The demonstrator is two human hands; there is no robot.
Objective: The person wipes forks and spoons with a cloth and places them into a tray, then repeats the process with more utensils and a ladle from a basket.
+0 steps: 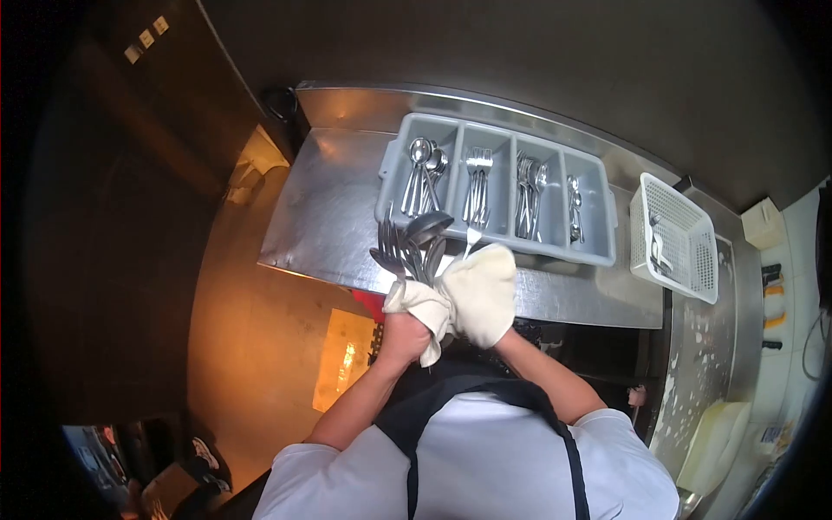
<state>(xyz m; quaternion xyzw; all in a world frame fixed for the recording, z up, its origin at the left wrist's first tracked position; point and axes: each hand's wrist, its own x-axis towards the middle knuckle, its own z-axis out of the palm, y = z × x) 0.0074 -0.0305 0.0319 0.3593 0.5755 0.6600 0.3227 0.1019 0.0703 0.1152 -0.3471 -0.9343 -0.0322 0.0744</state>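
My left hand (407,336) is closed round a bundle of cutlery (416,260), with a cream cloth (420,303) wrapped between hand and handles. Forks and spoons stick up out of the bundle, their heads pointing away from me. One large dark spoon or ladle head (429,227) stands out among them. Cloth covers my right hand (482,299), hiding its fingers. A single fork (474,232) rises out of that cloth, tines up, in front of the grey cutlery tray (498,242). The tray's compartments hold spoons (425,173), forks (477,182), more cutlery (530,195) and small spoons (575,208).
The tray rests on a steel counter (325,191) with a raised back edge. To the right, a white perforated basket (693,234) holds a few pieces of cutlery. A wet steel surface (693,364) runs along the right side. Knives (773,299) hang on the right wall.
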